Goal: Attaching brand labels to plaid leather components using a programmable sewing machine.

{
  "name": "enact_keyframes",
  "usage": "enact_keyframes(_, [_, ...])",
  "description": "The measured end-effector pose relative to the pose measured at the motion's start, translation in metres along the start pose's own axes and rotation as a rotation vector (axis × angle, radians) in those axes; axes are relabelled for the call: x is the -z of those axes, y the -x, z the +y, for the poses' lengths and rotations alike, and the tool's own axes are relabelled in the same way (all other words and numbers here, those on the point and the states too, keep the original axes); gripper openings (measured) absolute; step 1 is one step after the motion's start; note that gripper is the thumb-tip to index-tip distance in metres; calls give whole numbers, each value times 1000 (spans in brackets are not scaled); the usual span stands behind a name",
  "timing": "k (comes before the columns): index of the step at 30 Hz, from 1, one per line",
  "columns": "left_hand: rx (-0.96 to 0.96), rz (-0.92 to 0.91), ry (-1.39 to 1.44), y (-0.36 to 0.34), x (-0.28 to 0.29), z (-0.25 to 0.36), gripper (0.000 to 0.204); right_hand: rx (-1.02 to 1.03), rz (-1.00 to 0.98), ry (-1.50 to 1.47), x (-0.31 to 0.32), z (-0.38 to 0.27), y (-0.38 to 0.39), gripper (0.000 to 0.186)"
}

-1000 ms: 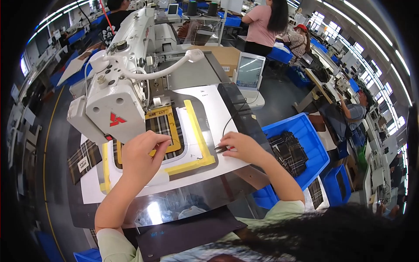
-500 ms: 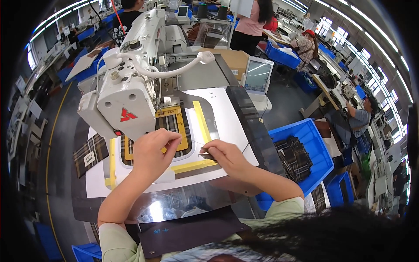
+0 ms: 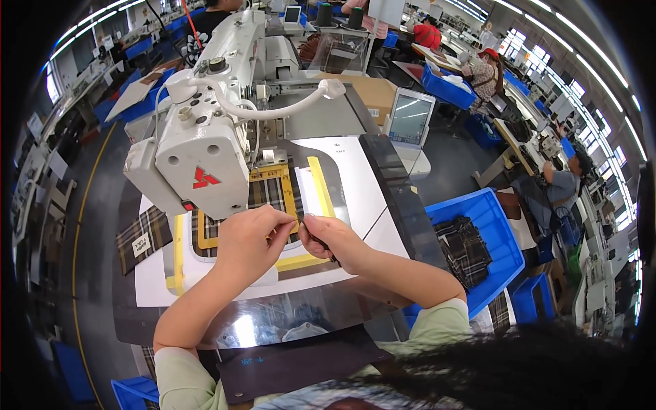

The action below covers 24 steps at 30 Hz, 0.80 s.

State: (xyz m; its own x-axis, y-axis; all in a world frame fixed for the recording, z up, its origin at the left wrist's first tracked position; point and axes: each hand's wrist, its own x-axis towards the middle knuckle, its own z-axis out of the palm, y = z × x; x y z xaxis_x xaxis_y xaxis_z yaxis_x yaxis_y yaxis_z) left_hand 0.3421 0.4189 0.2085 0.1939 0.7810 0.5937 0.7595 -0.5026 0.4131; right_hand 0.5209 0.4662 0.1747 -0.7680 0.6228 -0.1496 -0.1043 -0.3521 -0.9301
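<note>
- Pinching with its fingertips, the left hand (image 3: pixel 250 238) hangs just beside the right one; I cannot tell if a thin thread is between its fingers.
- The right hand (image 3: pixel 342 243) is curled around a small dark tool (image 3: pixel 317 240), mostly hidden inside the fingers.
- Under and just past the left fingers is a yellow frame (image 3: pixel 290 199) with plaid cloth (image 3: pixel 272 194) inside. The cloth looks flat, so laying it seems done. It is not taken out yet.
- Past the left fingers stands a big white sewing machine (image 3: pixel 199 162). It hides part of the frame, so I cannot tell how much is sewn.
- Left of the left fingers lies a plaid piece (image 3: pixel 157 227) with a white tag, maybe finished.
- Right of the right fingers, a blue bin (image 3: pixel 504 229) holds more plaid pieces (image 3: pixel 462 253), maybe waiting, maybe done.
</note>
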Motion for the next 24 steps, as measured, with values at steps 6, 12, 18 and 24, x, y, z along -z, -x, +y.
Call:
enact_keyframes(6, [37, 15, 28, 0, 0, 2, 5, 16, 27, 29, 4, 9, -5, 34])
enact_keyframes(12, [66, 6, 3, 0, 2, 4, 6, 79, -38, -18, 7, 20, -6, 36])
enact_keyframes(18, [31, -5, -3, 2, -2, 3, 7, 149, -5, -20, 4, 13, -10, 36])
enact_keyframes(24, [13, -5, -16, 2, -1, 5, 7, 92, 35, -18, 7, 4, -6, 36])
